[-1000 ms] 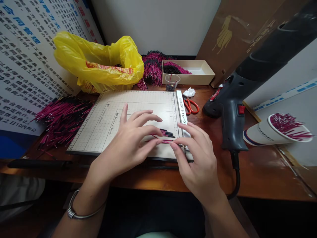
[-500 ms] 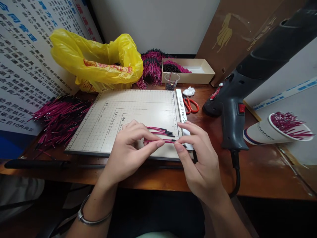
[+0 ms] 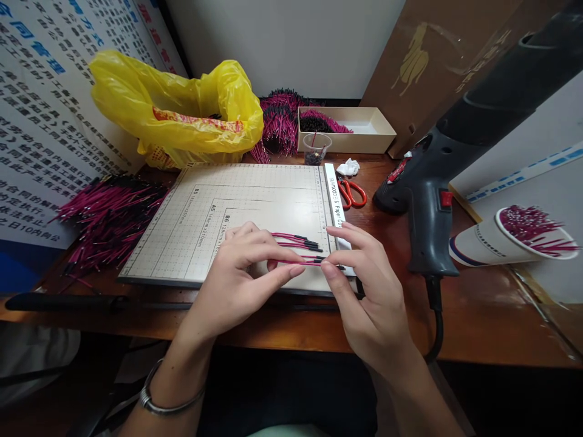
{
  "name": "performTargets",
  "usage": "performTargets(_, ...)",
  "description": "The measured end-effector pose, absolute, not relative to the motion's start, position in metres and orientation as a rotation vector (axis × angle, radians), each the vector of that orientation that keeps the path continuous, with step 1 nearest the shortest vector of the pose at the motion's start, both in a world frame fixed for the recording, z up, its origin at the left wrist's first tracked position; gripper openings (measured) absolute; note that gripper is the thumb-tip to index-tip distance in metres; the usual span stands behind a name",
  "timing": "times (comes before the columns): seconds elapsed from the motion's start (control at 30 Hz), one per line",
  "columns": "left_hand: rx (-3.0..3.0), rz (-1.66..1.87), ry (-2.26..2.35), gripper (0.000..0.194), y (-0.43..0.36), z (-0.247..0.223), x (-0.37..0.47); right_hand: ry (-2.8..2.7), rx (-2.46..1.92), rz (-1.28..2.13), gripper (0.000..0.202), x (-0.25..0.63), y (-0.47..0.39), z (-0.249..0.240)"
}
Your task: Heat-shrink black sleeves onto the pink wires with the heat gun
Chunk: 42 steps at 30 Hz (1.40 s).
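Observation:
Above the near right part of a paper cutter board [image 3: 264,182], both hands pinch a thin pink wire [image 3: 312,263] with a black sleeve. My left hand [image 3: 246,279] has its thumb and forefinger closed on the pink length. At the black end, my right hand [image 3: 368,285] pinches between thumb and forefinger, its other fingers raised. Just beyond the fingertips, several pink wires with black tips [image 3: 298,243] lie on the board, their left ends hidden behind my left hand.
A heap of pink wires [image 3: 113,218] lies left, beside a yellow bag [image 3: 182,133]. Behind are a box [image 3: 368,142] and clear cup [image 3: 314,155]. Orange scissors [image 3: 353,193], a heat gun [image 3: 428,224] and a paper cup of wires [image 3: 483,243] stand or lie right.
Both hands keep their pinches in almost the same place. The left thumb and forefinger are slightly farther apart, and the view has shifted a little.

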<state>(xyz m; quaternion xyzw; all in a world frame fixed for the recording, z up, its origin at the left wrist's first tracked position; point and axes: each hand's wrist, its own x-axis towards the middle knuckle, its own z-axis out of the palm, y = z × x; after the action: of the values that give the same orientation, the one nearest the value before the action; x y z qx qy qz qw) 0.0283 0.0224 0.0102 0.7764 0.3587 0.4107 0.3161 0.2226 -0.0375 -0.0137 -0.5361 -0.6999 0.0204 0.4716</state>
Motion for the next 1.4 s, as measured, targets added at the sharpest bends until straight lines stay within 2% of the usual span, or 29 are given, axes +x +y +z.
performTargets(0.43, 2.090, 1.126, 1.013, 0.022, 0.0226, 0.0035, 0.0304, -1.697, -1.337, 0.071, 0.010, 0.2219, -0.0376, -0.0134)
performTargets(0.63, 2.085, 1.023, 0.998, 0.014, 0.0242, 0.0095, 0.0286, -1.676, -1.335, 0.062, 0.010, 0.2223, -0.0373, -0.0148)
performTargets(0.83, 2.078, 1.042, 0.976, 0.021, 0.0218, 0.0049, 0.0295, -1.677, -1.351, 0.077, 0.010, 0.2219, -0.0372, -0.0148)
performTargets(1.2, 2.090, 1.011, 0.913, 0.012, 0.0238, 0.0064, 0.0265, -1.667, -1.353, 0.107, 0.010, 0.2217, -0.0388, -0.0143)
performTargets(1.4, 2.082, 1.015, 0.930, 0.018, 0.0210, 0.0043, 0.0275, -1.658, -1.359, 0.094, 0.010, 0.2217, -0.0386, -0.0158)
